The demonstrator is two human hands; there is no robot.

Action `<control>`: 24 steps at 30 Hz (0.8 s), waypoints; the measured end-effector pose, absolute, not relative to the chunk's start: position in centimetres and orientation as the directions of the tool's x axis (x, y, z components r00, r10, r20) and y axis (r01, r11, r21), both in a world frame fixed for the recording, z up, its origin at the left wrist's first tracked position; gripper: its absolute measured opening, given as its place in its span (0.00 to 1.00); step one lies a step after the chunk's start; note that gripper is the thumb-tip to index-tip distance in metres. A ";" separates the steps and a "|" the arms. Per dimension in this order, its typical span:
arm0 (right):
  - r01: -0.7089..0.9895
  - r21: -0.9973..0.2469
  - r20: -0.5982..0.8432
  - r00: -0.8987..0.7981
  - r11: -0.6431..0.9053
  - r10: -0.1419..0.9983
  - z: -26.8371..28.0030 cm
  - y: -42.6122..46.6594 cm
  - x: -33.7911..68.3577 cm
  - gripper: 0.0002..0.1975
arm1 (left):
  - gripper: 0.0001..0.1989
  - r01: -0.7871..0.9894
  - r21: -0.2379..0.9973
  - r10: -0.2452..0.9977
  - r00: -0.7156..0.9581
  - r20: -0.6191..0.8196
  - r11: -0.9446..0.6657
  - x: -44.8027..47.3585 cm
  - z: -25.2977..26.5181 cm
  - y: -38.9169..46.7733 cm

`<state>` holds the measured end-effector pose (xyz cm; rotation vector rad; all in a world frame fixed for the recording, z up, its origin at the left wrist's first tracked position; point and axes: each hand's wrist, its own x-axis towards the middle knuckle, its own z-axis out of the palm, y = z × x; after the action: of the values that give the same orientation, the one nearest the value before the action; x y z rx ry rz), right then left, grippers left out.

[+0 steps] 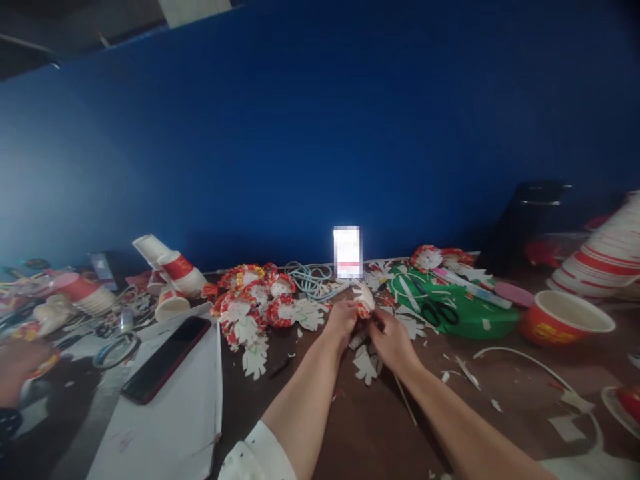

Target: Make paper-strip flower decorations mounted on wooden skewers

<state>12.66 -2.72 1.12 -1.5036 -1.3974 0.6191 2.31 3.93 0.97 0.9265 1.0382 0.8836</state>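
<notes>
Over the middle of the brown table, my left hand (pixel 344 319) and my right hand (pixel 393 339) are close together. Both have their fingers closed on a small red-and-white paper craft piece (pixel 365 302), which rises above the fingertips. Its lower part is hidden by the fingers. Just below the hands lies a white hand-shaped paper cutout (pixel 367 365). To the left is a pile of red-and-white paper crafts (pixel 245 307) with similar cutouts. On the right, black-handled scissors (pixel 440 312) rest on a green sheet (pixel 480 323).
A phone (pixel 167 360) lies on a white board (pixel 165 427) at left, near tipped paper cups (pixel 183 273). A co-worker's hand (pixel 23 367) is at the far left. At right stand a red paper bowl (pixel 537 323) and stacked bowls (pixel 600 260). Paper scraps litter the table.
</notes>
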 end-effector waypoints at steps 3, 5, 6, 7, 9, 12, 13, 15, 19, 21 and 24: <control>0.443 -0.893 0.213 0.249 0.085 0.945 1.2 -2.7 12.6 0.18 | 0.10 -0.131 0.923 0.916 0.232 -0.327 0.363 2.5 1.4 3.9; 0.419 -0.904 0.208 0.265 0.081 0.942 1.3 -2.7 12.5 0.18 | 0.11 -0.143 0.920 0.916 0.233 -0.328 0.365 2.5 1.7 3.9; 0.405 -0.910 0.206 0.272 0.082 0.940 1.5 -2.8 12.5 0.18 | 0.12 -0.156 0.916 0.915 0.233 -0.329 0.369 2.4 1.8 3.8; 0.391 -0.917 0.204 0.280 0.082 0.938 1.6 -2.8 12.4 0.18 | 0.12 -0.171 0.912 0.914 0.237 -0.329 0.373 2.4 1.8 3.8; 0.359 -0.930 0.194 0.298 0.079 0.934 1.8 -2.9 12.3 0.17 | 0.13 -0.207 0.901 0.910 0.253 -0.328 0.382 2.3 2.0 3.7; 0.308 -0.948 0.178 0.327 0.073 0.928 2.0 -2.9 12.2 0.15 | 0.12 -0.239 0.883 0.901 0.270 -0.338 0.403 2.2 2.1 3.8; 0.286 -0.956 0.162 0.331 0.065 0.929 2.0 -2.9 12.2 0.14 | 0.12 -0.248 0.877 0.898 0.274 -0.343 0.411 2.2 2.0 3.8; 0.231 -0.972 0.110 0.340 0.030 0.934 2.0 -2.9 12.1 0.13 | 0.10 -0.271 0.865 0.895 0.278 -0.349 0.422 2.2 2.0 3.9; 0.124 -0.992 0.007 0.357 -0.040 0.934 2.2 -2.9 11.9 0.11 | 0.10 -0.293 0.859 0.895 0.290 -0.339 0.420 2.2 1.6 4.0; 0.089 -0.995 -0.008 0.361 -0.043 0.932 2.2 -2.9 11.9 0.11 | 0.11 -0.298 0.865 0.898 0.307 -0.315 0.405 2.2 1.4 4.1; 0.050 -0.998 -0.021 0.367 -0.042 0.930 2.1 -2.9 11.7 0.12 | 0.14 -0.287 0.873 0.896 0.332 -0.294 0.393 2.1 1.1 4.3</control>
<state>11.73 -2.92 2.12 -1.4286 -0.9514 0.9216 2.14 4.29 1.08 0.8182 0.9043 0.8970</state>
